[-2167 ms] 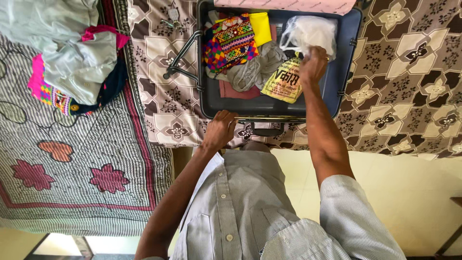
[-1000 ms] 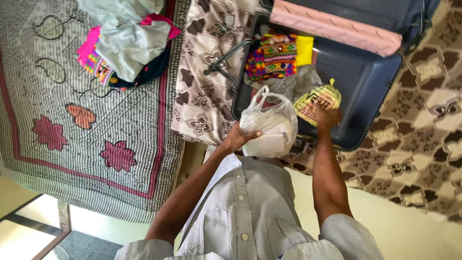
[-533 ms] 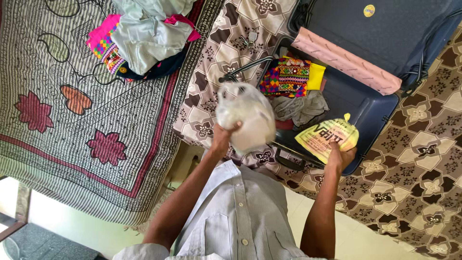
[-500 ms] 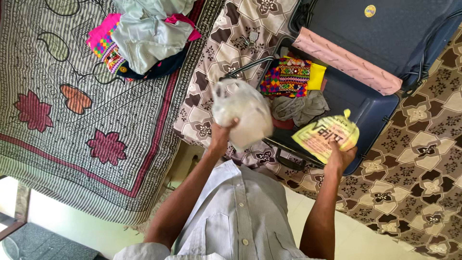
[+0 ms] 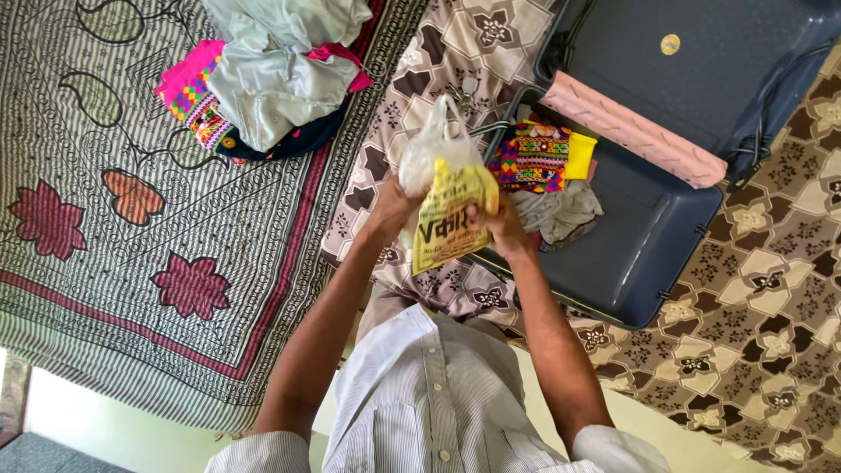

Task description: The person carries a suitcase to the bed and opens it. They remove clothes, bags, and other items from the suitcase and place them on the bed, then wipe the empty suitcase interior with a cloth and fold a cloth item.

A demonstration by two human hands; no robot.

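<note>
Thin translucent white plastic bag (image 5: 434,144), crinkled, faint sheen. Yellow packet (image 5: 451,223), glossy printed plastic film, creased. Blue suitcase (image 5: 648,254), hard smooth shell, matt lining inside; small round metal-looking badge on lid (image 5: 670,44). Pink panel (image 5: 631,131) across the case, matt, cloth-like. Embroidered cloth (image 5: 536,158), multicoloured, rough stitched texture. Grey garment (image 5: 561,215), soft, rumpled. Striped bedspread (image 5: 114,263), woven cotton look, matt. Brown patterned sheet (image 5: 762,289), printed cloth, matt. Pile of clothes (image 5: 272,70), soft matt fabric.
</note>
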